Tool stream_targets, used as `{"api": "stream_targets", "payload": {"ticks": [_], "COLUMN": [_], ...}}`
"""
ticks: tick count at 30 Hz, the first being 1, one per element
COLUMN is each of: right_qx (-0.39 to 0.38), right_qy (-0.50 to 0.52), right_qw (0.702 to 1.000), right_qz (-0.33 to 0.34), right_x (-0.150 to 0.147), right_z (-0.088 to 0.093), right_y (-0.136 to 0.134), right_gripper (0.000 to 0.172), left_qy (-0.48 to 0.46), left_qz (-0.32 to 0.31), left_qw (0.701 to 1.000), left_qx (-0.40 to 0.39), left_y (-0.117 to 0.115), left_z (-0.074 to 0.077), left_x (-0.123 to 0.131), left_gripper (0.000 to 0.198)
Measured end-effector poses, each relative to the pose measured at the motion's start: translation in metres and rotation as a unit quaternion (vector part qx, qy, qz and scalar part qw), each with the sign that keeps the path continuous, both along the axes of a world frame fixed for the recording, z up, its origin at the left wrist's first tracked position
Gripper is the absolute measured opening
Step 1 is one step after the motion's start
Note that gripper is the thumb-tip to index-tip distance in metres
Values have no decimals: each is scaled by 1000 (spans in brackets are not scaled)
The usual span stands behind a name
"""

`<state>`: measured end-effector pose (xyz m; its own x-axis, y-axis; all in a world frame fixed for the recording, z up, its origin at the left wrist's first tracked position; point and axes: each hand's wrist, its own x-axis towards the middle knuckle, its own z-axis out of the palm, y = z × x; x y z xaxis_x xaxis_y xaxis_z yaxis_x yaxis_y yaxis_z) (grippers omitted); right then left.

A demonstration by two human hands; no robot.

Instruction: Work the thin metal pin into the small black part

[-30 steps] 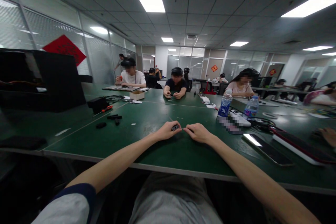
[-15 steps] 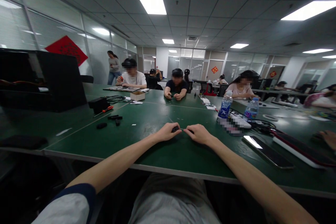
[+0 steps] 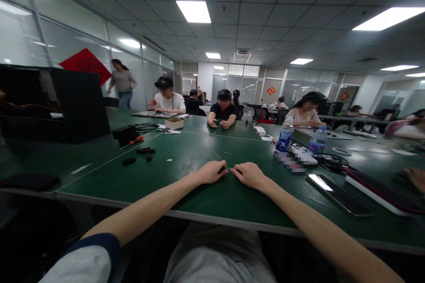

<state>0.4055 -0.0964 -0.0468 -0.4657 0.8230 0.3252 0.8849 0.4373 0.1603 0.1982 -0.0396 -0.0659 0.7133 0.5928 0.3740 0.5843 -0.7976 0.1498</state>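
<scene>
My left hand [image 3: 212,172] is closed around a small black object [image 3: 222,169], mostly covered by the fingers, low over the green table [image 3: 199,199]. Just to its right, my right hand [image 3: 248,174] is pinched; what it holds is too small to make out. A thin, light line shows in the narrow gap between the two hands, which do not touch. Several small black parts [image 3: 146,151] and a black oval piece [image 3: 129,161] lie on the table to the left.
An orange-handled screwdriver [image 3: 136,140] lies by a black box [image 3: 125,134]. Farther back stands a small open carton [image 3: 174,123]. On the right are two bottles [image 3: 284,137], a phone [image 3: 339,194], cables and a white controller [image 3: 303,155]. People sit across the table.
My left hand has turned slightly, so less of the black object shows. The camera view has tilted up a little. A person walking in the background has moved left.
</scene>
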Motion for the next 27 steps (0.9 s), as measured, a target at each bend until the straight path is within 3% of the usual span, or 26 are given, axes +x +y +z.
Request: {"api": "stream_targets", "payload": {"ticks": [11, 19, 23, 27], "right_qx": [1, 9, 10, 32], "right_qy": [-1, 7, 25, 58], "right_qw": [998, 974, 980, 993], "right_qz": [65, 224, 198, 99], "right_x": [10, -38, -30, 2], "right_z": [4, -1, 0, 6], "right_y": [-4, -24, -16, -1], "right_gripper": [42, 38, 35, 39], "left_qy": [55, 72, 69, 44], "left_qz": [-5, 25, 12, 8], "left_qw": [998, 997, 998, 999], "left_qx": [-11, -3, -2, 12], "left_y": [-5, 4, 3, 0], "left_z": [6, 2, 2, 4], "left_x": [-2, 1, -1, -1], "left_gripper": [35, 32, 27, 35]}}
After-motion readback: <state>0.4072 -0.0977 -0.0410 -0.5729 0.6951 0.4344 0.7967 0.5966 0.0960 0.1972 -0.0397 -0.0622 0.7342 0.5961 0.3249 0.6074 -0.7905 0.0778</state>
